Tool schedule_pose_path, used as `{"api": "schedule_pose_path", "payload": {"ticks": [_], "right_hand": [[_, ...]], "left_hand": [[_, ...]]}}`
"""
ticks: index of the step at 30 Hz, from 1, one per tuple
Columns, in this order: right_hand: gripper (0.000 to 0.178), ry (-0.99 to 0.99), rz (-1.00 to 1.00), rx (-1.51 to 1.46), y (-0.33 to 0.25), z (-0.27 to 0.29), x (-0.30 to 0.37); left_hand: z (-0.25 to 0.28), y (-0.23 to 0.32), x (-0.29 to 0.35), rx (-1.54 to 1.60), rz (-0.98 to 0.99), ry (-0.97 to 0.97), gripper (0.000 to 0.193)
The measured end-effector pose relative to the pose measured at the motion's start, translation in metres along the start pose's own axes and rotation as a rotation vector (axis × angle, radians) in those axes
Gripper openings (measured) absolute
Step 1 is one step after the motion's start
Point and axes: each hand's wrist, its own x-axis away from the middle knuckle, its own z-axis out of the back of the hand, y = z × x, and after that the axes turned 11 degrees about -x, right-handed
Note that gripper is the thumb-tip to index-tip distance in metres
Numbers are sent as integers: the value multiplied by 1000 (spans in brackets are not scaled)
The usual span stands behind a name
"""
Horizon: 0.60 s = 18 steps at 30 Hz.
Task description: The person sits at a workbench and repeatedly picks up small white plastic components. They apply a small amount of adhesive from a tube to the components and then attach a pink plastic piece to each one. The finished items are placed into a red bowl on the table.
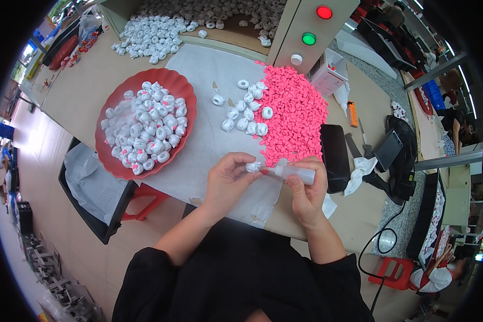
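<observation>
Between the thumb and fingers of my left hand is a small white rounded piece, closed in a pinch. My right hand is wrapped around a small translucent squeeze bottle, tipped sideways with its nozzle toward the white piece. A bit of pink shows by the nozzle tip; whether it touches the piece I cannot tell. Just beyond my hands lies a heap of small pink pieces. Several loose white pieces sit along its left side on a white sheet.
A red scalloped bowl at left holds many white pieces, some with pink bits. More white pieces lie at the back. A post with button lights rises behind. At right are a black phone, an orange lighter and a white box.
</observation>
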Motion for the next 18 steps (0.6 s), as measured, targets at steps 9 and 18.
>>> {"api": "schedule_pose_path", "payload": {"ticks": [9, 18], "right_hand": [[28, -40, 270, 218, 6, 0, -1], [32, -64, 349, 293, 1, -1, -3]], "left_hand": [[-2, 5, 0, 17, 21, -12, 27], [-2, 5, 0, -1, 49, -4, 26]]}}
